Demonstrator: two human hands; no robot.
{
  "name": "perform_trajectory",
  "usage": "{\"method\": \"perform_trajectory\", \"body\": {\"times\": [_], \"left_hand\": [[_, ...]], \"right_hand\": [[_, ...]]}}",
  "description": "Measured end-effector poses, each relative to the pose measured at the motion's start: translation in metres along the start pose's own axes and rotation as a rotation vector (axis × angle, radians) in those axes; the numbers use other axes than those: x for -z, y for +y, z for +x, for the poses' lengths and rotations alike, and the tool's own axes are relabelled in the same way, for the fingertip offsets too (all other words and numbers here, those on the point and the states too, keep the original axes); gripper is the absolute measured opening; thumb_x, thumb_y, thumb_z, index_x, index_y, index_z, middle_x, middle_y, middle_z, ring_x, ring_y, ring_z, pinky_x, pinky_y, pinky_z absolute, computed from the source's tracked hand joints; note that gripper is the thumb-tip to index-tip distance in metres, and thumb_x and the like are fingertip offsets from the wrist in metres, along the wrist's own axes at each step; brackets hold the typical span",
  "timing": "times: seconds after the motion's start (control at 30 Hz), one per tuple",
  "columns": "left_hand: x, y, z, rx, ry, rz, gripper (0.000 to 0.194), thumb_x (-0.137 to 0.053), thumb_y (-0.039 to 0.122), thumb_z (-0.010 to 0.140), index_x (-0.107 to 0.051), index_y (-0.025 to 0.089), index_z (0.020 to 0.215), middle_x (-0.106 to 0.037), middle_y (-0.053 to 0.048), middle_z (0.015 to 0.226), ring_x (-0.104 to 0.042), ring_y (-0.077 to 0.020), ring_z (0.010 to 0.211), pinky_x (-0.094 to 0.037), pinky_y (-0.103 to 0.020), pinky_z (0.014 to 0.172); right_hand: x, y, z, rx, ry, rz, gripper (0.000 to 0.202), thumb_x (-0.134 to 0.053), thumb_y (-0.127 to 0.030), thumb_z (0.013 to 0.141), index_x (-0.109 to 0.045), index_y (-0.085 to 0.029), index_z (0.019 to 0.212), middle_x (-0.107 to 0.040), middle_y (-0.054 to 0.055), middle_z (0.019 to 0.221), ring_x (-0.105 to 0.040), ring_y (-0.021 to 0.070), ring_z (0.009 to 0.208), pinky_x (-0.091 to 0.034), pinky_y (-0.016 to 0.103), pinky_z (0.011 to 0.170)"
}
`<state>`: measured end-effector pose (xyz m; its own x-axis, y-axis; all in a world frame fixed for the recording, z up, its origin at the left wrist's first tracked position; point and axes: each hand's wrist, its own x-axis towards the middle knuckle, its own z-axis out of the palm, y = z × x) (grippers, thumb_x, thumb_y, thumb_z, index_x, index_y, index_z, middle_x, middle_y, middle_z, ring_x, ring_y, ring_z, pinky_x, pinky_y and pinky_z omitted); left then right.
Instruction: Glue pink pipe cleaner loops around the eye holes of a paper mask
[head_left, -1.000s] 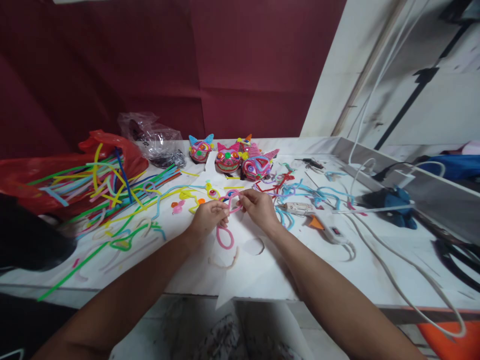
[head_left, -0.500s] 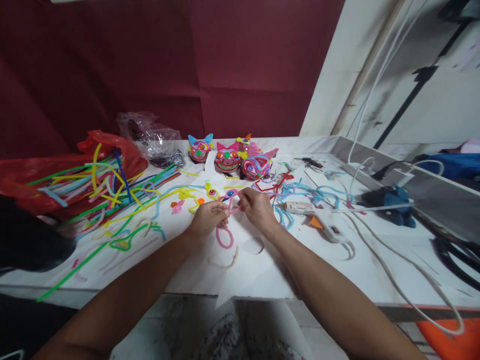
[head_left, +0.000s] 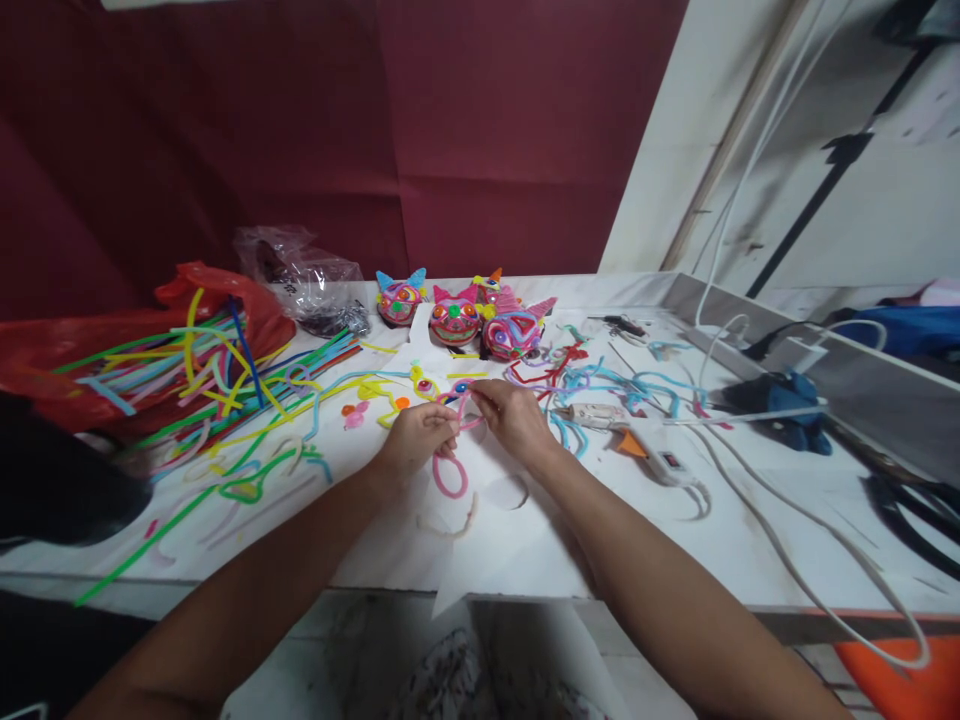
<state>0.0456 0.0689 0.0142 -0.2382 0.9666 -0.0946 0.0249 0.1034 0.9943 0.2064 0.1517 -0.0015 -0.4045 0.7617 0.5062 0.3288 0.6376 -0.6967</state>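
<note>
A pink pipe cleaner is bent into a loop that hangs below the fingers of my left hand. That hand is closed, pinching the pink stem. Just to the right, my right hand has its thumb and forefinger closed on another curved part of the pink pipe cleaner. Right behind the fingertips lie small round eyes, one red and one blue, with yellow pipe-cleaner pieces around them. Below the hands, a pale curved strip rests on the white paper.
Decorated cat-like faces stand at the back. A glue gun with its cable lies right of my right hand, near blue pipe cleaners. A red bag spills coloured pipe cleaners at left. A clear plastic bag sits behind.
My right hand's fingers have shifted slightly on the pink pipe cleaner, and its curve beside them looks narrower. My left hand stays in place.
</note>
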Motion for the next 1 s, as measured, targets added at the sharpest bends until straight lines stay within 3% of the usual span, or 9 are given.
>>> {"method": "perform_trajectory", "body": {"times": [0.23,0.37,0.5,0.73,0.83,1.0], "left_hand": [[0.0,0.003,0.0,0.015,-0.017,0.012,0.013,-0.077,0.011,0.068,-0.068,0.015,0.076,-0.064,0.003,0.05,-0.058,-0.0119,0.045,-0.05,-0.021,0.05],[0.001,0.004,0.0,0.033,-0.024,0.011,0.013,-0.076,0.009,0.069,-0.067,0.015,0.075,-0.064,0.003,0.05,-0.056,-0.011,0.044,-0.05,-0.021,0.05],[0.003,0.005,0.0,0.05,-0.022,0.013,0.012,-0.075,0.007,0.07,-0.067,0.015,0.074,-0.063,0.003,0.05,-0.056,-0.0108,0.045,-0.049,-0.02,0.05],[0.008,0.007,0.001,0.072,-0.045,0.014,0.01,-0.075,0.008,0.073,-0.068,0.015,0.075,-0.064,0.002,0.052,-0.057,-0.0105,0.046,-0.05,-0.019,0.051],[0.009,0.008,0.0,0.076,-0.065,0.015,0.01,-0.077,0.01,0.072,-0.069,0.015,0.073,-0.065,0.002,0.053,-0.057,-0.01,0.046,-0.05,-0.019,0.052],[0.01,0.007,0.0,0.073,-0.087,0.025,0.01,-0.08,0.013,0.071,-0.07,0.015,0.073,-0.065,0.002,0.053,-0.057,-0.0106,0.047,-0.05,-0.02,0.053]], "right_hand": [[0.0,0.0,0.002,0.036,-0.027,-0.073,0.026,-0.06,-0.007,0.091,-0.081,-0.021,0.096,-0.082,0.007,0.087,-0.074,0.022,0.078,-0.052,0.03,0.078],[0.001,0.005,0.003,0.041,-0.047,-0.05,0.026,-0.058,-0.011,0.095,-0.081,-0.021,0.097,-0.079,0.004,0.08,-0.07,0.0194,0.072,-0.051,0.028,0.072],[0.007,0.011,0.004,0.069,-0.116,0.007,0.03,-0.058,-0.016,0.1,-0.082,-0.019,0.118,-0.082,0.007,0.091,-0.071,0.0185,0.073,-0.055,0.029,0.074],[0.024,0.014,0.005,0.13,-0.3,0.067,0.041,-0.073,-0.015,0.092,-0.08,-0.02,0.131,-0.082,0.011,0.111,-0.073,0.0202,0.087,-0.059,0.032,0.081],[0.029,0.015,0.005,0.142,-0.344,0.071,0.047,-0.08,-0.016,0.087,-0.078,-0.019,0.134,-0.081,0.011,0.11,-0.071,0.0195,0.084,-0.058,0.031,0.078],[0.031,0.015,0.005,0.144,-0.349,0.076,0.041,-0.078,-0.015,0.089,-0.079,-0.016,0.13,-0.078,0.01,0.103,-0.068,0.0202,0.085,-0.056,0.034,0.082]]}}
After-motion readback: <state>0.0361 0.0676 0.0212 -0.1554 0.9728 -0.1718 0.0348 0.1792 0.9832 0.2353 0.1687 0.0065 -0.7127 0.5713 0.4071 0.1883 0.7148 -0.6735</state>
